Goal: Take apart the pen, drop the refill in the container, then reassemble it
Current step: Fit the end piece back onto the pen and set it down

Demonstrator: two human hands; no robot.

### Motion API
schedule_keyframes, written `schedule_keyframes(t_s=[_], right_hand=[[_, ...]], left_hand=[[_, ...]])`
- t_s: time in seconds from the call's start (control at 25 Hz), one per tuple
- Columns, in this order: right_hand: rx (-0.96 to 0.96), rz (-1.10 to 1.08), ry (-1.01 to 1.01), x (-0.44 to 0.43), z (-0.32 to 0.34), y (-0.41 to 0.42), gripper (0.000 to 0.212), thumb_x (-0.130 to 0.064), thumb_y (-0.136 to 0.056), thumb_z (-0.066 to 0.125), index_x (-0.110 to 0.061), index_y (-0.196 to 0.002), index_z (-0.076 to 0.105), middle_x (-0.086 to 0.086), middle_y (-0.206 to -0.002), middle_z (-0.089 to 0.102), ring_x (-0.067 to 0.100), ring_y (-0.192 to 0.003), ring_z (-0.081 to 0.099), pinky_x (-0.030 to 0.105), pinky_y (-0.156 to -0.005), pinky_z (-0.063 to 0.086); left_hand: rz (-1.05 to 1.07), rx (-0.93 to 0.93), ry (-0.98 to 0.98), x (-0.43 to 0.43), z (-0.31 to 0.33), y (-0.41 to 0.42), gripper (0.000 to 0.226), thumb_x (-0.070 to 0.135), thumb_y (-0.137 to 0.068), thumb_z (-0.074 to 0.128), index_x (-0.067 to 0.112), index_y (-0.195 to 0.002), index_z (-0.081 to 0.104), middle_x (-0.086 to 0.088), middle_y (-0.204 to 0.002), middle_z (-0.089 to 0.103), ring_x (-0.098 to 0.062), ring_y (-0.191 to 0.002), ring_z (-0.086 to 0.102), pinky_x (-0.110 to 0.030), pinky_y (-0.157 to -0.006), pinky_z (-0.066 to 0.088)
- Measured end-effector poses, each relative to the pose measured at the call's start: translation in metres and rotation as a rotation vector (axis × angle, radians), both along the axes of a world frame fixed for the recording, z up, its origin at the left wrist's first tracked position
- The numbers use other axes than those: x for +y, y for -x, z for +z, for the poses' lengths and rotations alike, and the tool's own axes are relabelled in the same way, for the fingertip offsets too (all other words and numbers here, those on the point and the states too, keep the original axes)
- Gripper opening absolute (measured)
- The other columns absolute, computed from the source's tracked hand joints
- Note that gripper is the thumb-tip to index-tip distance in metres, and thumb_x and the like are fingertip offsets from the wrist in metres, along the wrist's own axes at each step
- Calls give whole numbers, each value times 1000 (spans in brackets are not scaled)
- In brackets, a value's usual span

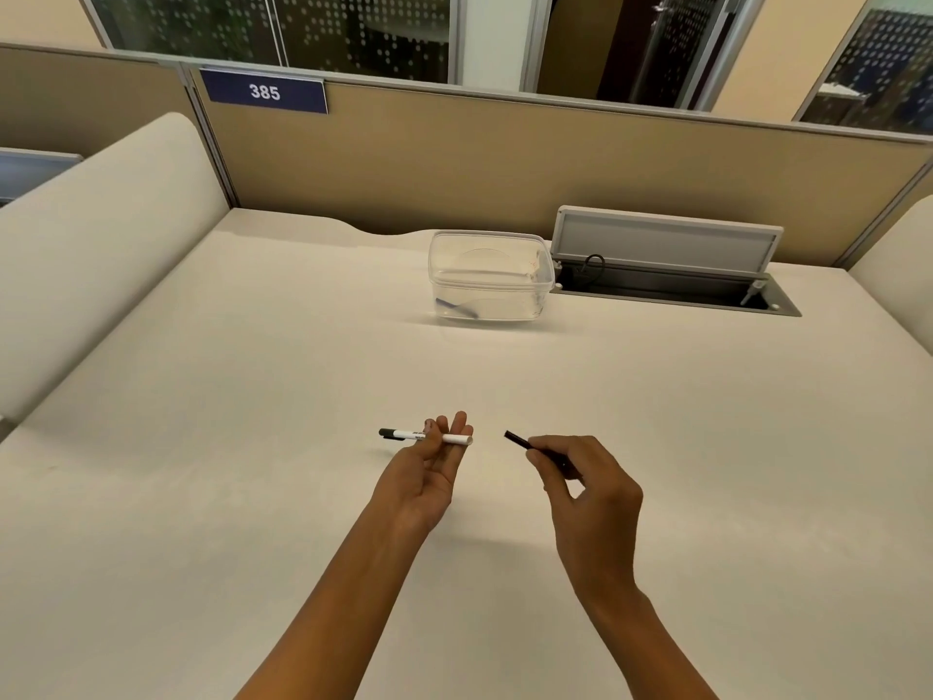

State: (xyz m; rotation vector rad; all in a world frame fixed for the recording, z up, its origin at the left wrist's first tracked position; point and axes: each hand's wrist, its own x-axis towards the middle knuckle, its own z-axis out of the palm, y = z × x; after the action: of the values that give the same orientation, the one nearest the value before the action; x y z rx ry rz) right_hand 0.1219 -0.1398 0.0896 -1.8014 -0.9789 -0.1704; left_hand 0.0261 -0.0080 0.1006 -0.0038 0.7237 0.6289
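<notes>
My left hand (429, 469) holds a white pen barrel (454, 439) level above the desk, pinched between its fingers. The barrel's black cap end points left and its open end points right. My right hand (580, 485) pinches a short black pen piece (517, 441) whose tip points up and left toward the barrel's open end, a small gap apart. A clear plastic container (488, 277) stands farther back at the desk's middle, lid off. A thin refill with a blue part (457, 309) lies on its bottom.
The beige desk (252, 396) stretches wide around my hands. An open cable hatch (666, 275) with a raised grey lid sits just right of the container. Tan partition panels run along the back, with a sign reading 385 (264, 91).
</notes>
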Motion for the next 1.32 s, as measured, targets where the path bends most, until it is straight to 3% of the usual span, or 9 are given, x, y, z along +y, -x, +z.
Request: schedule_keyframes(t_s=[0.16,0.68,0.88,1.04,1.2,1.32], right_hand=[[-130,47,27,3,8,8,9,-11,-82,70,-10,-90,73,0,-82,70,3,-77,60,7,-72,46],[-209,99,127,10,14,16,13,-4,-78,74,-4,-91,74,7,-80,69,15,-71,65,11,-71,47],[-69,99,79,13,21,18,17,-3,-79,73,-11,-93,76,2,-89,66,7,-78,62,12,-71,50],[43,136,57,15,22,21,23,5,-80,69,-11,-97,75,1,-86,64,7,-70,65,11,-68,51],[172,133,11,16,25,17,15,-3,-79,73,-12,-90,72,-3,-82,70,7,-69,68,13,-68,55],[208,122,1,18,25,18,6,-10,-80,73,-12,-85,71,-2,-75,70,9,-63,67,11,-60,54]], left_hand=[[-9,-12,-30,-1,1,-2,14,-5,-95,41,-1,-88,53,-11,-86,60,-32,-98,59,-49,-90,43],[-11,51,-161,-3,1,-1,12,-2,-94,45,-1,-88,55,-11,-87,61,-30,-86,65,-47,-85,46],[7,104,-226,-5,1,0,12,-1,-94,47,1,-85,55,-10,-86,61,-28,-85,67,-42,-82,48],[9,90,-222,-5,3,-1,9,0,-93,48,1,-87,55,-9,-87,61,-27,-84,67,-42,-78,49],[7,78,-231,-6,6,-1,11,0,-93,48,1,-85,55,-9,-88,61,-25,-77,71,-41,-74,52],[6,73,-244,-9,7,-3,11,0,-93,48,1,-85,55,-9,-88,62,-23,-71,74,-39,-68,54]])
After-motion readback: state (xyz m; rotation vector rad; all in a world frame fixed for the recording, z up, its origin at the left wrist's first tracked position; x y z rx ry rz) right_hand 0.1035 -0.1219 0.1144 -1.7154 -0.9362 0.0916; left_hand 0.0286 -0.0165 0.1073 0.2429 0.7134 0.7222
